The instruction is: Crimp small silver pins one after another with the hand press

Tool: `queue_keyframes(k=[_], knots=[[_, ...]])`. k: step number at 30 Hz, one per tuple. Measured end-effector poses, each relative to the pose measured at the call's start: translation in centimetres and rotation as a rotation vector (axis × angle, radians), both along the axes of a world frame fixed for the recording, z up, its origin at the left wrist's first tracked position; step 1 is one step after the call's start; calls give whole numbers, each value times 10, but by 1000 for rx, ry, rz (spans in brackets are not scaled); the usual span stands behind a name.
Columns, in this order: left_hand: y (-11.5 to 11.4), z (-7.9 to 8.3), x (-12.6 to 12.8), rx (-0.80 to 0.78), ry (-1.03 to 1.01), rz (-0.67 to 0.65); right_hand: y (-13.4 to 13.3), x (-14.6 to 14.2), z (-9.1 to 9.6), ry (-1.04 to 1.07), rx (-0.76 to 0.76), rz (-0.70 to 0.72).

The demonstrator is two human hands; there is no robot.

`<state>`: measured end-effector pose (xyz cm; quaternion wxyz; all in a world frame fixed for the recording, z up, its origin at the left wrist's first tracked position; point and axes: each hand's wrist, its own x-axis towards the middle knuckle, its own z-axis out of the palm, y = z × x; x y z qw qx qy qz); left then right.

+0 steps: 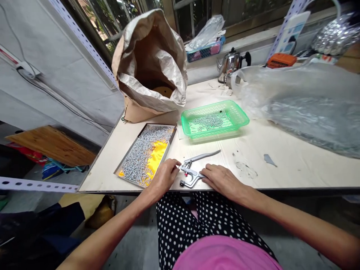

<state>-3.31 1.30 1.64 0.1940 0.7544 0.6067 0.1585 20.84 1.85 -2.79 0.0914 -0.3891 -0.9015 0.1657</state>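
Head view: pliers [196, 177] lie between our hands, handles running rightward; our right grip [223, 182] clasps the lower one; left grip [165, 174] by the head, closure unclear.

Pliers [201, 156] are silver-grey with one red part. Tray [156, 155] shows a yellow floor under silvery pieces [133, 159]. Basket [216, 132] is translucent green; tabletop [253, 150], cream. Trousers [176, 225] are black, white-dotted; top [225, 255], pink.

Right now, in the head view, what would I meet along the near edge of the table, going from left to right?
Shallow tray → left hand → hand pliers → right hand.
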Motion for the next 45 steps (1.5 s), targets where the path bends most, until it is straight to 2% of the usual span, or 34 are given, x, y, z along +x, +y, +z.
queue_keyframes(k=[2,5,7,11,15,25,36,39,42,45], knots=[[-9,1,12,-136,-116,42,0,0,3,-32,-7,-10],[-10,-1,20,-326,-299,168,-3,-1,7,-65,-16,-25],[-8,-5,19,-360,-388,227,-4,-1,9,-75,-18,-25],[-8,-18,17,-331,-462,271,-5,-1,11,-81,-15,-33],[-12,-25,17,-303,-413,251,-5,0,10,-62,3,-29],[-11,-25,19,-273,-281,258,-7,1,10,-49,10,-39],[-7,-28,9,-443,-358,219,-10,4,6,-41,46,-28],[-6,-24,10,-454,-359,179,-2,13,5,8,93,-9],[-2,-20,11,-445,-268,128,13,21,4,-14,154,-49],[5,-18,10,-476,-193,76,27,26,5,-88,126,-46]])
